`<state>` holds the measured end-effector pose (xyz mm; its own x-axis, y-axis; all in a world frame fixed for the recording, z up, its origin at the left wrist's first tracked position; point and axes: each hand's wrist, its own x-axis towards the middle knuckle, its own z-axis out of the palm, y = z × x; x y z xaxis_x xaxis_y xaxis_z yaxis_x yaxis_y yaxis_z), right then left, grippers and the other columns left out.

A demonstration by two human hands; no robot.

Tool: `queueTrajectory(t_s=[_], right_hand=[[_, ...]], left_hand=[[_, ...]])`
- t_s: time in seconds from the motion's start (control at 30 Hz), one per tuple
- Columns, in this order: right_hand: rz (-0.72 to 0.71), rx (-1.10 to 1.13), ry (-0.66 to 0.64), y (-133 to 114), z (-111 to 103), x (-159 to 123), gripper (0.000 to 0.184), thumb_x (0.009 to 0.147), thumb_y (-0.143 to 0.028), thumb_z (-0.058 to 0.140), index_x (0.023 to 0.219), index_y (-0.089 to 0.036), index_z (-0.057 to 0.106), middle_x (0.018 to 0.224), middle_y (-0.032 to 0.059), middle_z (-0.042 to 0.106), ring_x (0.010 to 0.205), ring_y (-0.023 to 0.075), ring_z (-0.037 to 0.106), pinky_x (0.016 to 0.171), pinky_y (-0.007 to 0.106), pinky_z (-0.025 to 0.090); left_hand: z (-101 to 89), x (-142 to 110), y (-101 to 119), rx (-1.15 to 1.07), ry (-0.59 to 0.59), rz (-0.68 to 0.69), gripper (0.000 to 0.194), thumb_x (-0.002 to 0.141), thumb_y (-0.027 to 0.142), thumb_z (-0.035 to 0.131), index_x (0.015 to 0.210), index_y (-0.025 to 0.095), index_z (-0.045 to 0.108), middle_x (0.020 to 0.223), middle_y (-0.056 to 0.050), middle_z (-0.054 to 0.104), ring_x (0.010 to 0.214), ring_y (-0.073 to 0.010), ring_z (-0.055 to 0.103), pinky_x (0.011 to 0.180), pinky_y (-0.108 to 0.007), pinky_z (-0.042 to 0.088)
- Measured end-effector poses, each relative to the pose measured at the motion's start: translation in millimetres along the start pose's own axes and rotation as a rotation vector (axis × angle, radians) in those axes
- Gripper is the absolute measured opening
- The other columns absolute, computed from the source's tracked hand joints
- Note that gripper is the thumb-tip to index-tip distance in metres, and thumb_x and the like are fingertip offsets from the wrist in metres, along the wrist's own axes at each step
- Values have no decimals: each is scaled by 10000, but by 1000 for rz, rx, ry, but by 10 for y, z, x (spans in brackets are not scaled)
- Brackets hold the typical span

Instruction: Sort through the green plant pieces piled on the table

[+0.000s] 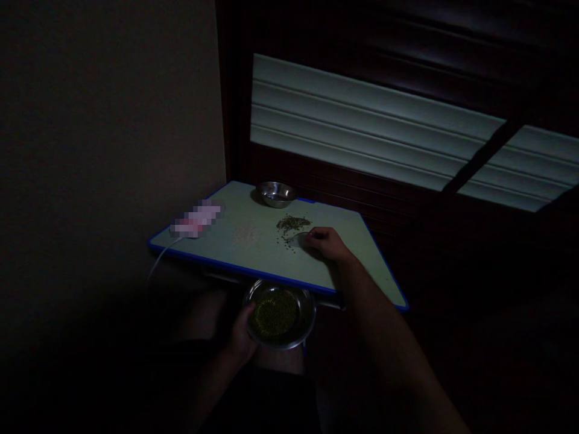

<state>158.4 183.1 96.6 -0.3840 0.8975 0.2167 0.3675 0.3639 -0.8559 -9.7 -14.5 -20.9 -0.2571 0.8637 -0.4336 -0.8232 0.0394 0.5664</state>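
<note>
My left hand [243, 337] grips the rim of a metal bowl [307, 322], thumb over the edge. Small green grains [275, 313], like mung beans, fill much of the bowl, which is below the table's front edge above my lap. Over the tabletop, my right hand [326, 242] is closed in a pinch on a thin, flat greyish piece [298, 240]; its kind is too dark to make out. Just beyond its tip lies a loose pile of dark green grains [293, 223], with several strays nearer to me. To the left, pale grains [245, 234] are scattered thinly.
The pale table [217, 250] has a blue rim. At its back edge stands another metal bowl [275, 196]. A blurred-out pinkish object [198, 220] with a white cable [158, 258] lies at the left, near the wall [113, 120]. Dark slatted woodwork rises behind. The room is dim.
</note>
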Motion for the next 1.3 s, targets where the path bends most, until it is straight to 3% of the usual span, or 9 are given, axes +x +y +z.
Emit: queueTrajectory(t_s=[0.17,0.47,0.87,1.3], right_hand=[[-44,-33,-16,-26,27,10,304,628,-454,688,663,-154,649,636,18,601,617,127,482,601,269,403],[-10,3,-74,-89,128,-3,317,619,-463,704,638,-156,628,590,1,549,556,102,428,549,257,361],[-24,-34,68,-93,72,35,198,616,-355,605,592,-160,581,570,-7,525,564,108,437,553,247,355],[-101,-98,13,-18,86,45,234,669,-384,619,651,-151,629,607,-3,570,582,111,474,579,247,373]], left_hand=[[5,-4,5,-7,9,-23,246,644,346,667,811,172,713,841,-110,750,1061,-361,630,947,-492,477],[30,-32,24,12,-10,15,279,644,361,678,834,161,722,874,-104,755,1030,-348,645,956,-481,469],[11,-22,18,-13,9,-12,274,651,347,681,838,153,729,872,-102,755,975,-314,661,932,-438,483],[2,-19,7,-21,12,-20,274,650,338,672,844,154,731,860,-96,759,982,-315,663,945,-439,476]])
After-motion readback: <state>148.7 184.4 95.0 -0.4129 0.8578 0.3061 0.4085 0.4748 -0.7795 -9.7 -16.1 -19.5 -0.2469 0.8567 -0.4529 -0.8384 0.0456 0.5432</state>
